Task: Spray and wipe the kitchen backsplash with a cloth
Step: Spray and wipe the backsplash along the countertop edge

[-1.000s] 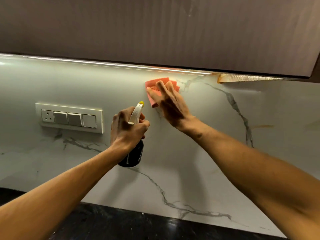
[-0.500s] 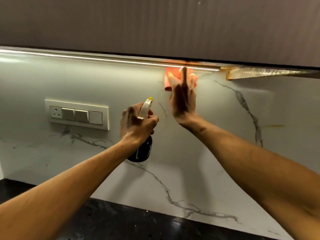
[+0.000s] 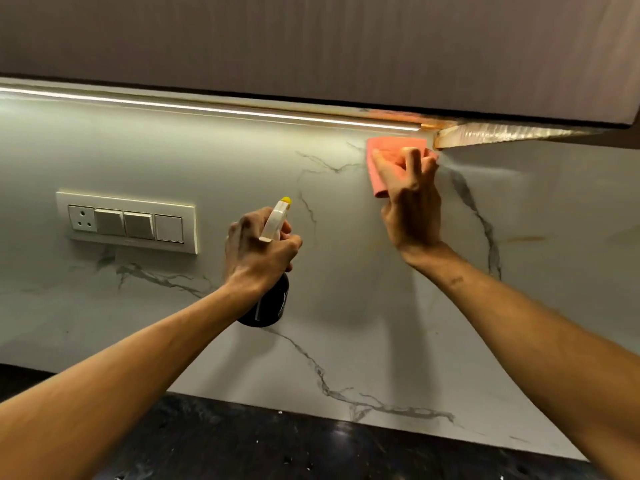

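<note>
Right arm: I see it reaching up from the lower right with the forearm bare. The right hand (image 3: 412, 209) stands nearly upright, its back toward my camera.
Right grip: spread. The fingers are fanned and a little bent and the thumb is out to the left. All of them press the pink cloth (image 3: 389, 148) flat against the wall, and I see nothing pinched.
Cloth: folded and high on the marble backsplash (image 3: 363, 306). Its top edge is just under the light strip (image 3: 207, 106), and most of its lower half is hidden behind the fingers.
Left arm: it comes in from the lower left, stretched toward the wall and held lower than the right. The left hand (image 3: 258, 252) has its knuckles toward me.
Left grip: closed in a fist round the neck of the spray bottle (image 3: 270, 308). I cannot tell whether a finger sits on the trigger.
Spray bottle: the white head with its yellow tip tilts up toward the backsplash. The dark body hangs below the fist, well above the tabletop (image 3: 277, 445).
Spacing: the hands are apart, with the bottle left of and below the cloth.
Surroundings: a switch plate (image 3: 128, 221) sits on the wall left of the left hand, a dark upper cabinet (image 3: 311, 46) overhead.
</note>
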